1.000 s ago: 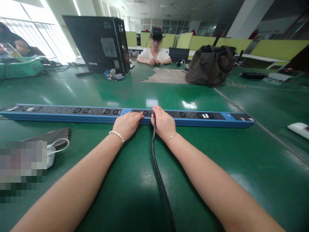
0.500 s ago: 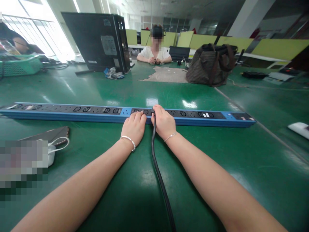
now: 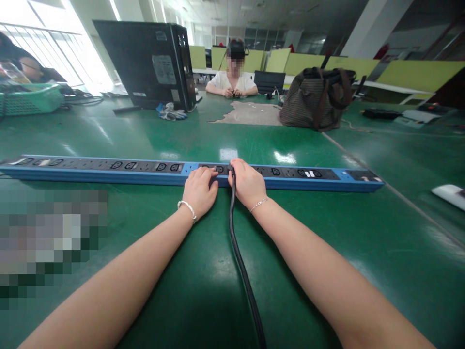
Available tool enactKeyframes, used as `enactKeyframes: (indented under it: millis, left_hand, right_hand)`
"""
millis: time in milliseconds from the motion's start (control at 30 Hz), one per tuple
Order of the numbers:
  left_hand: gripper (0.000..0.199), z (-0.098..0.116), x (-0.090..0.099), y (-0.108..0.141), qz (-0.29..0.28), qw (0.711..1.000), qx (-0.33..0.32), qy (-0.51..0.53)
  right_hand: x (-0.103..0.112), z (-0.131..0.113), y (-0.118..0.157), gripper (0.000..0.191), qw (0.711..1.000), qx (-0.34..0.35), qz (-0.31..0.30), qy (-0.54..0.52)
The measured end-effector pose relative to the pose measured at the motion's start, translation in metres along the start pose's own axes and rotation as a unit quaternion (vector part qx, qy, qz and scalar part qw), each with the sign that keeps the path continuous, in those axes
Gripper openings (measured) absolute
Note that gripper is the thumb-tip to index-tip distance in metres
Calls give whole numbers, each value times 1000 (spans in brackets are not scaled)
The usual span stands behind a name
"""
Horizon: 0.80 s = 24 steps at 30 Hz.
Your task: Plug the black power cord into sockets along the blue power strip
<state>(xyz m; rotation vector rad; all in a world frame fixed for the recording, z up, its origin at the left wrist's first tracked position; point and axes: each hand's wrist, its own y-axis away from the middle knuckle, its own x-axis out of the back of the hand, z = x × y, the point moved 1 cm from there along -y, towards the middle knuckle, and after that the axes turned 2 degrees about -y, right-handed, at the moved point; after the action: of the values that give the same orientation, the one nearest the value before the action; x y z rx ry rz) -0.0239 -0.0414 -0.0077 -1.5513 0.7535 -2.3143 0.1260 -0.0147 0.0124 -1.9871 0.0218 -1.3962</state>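
A long blue power strip [image 3: 152, 177] with a row of black sockets lies across the green table. My right hand [image 3: 249, 184] pinches the black plug [image 3: 230, 168] of a power cord at the strip's middle; the fingers partly hide the plug, and how deep it sits in a socket cannot be seen. From it the black cord [image 3: 238, 257] runs down toward me. Just left of the plug, my left hand [image 3: 200, 190] grips the strip, fingers over its socket face and thumb at the front side.
A blurred-out item [image 3: 47, 232] lies at the left. Farther back are a green basket [image 3: 32, 99], a black computer case [image 3: 145, 68], gloves [image 3: 171, 112] and a brown bag [image 3: 316, 99]. Another person [image 3: 232, 77] sits opposite; a white object [image 3: 450, 194] lies right.
My left hand has shifted slightly left, and its thumb now stands apart from the fingers. My right hand stays at the plug with almost no motion.
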Motion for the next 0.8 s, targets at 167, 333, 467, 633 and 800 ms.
enactKeyframes:
  millis: [167, 333, 467, 633, 800]
  left_hand:
    - [28, -1, 2, -2, -13, 995, -70, -77]
    - [30, 5, 3, 0, -37, 978, -105, -178]
    - [31, 10, 2, 3, -52, 970, -114, -207]
    - [33, 9, -1, 3, -56, 974, -114, -190]
    - [32, 5, -2, 1, -46, 981, -108, -151]
  right_hand:
    - [4, -2, -5, 26, 1000, -16, -17, 16]
    - [4, -3, -1, 31, 999, -2, -24, 27]
    - [-2, 0, 3, 35, 1000, 1, 4, 10]
    - [-9, 1, 4, 37, 1000, 14, 23, -3]
    - [-8, 1, 3, 36, 1000, -4, 25, -14]
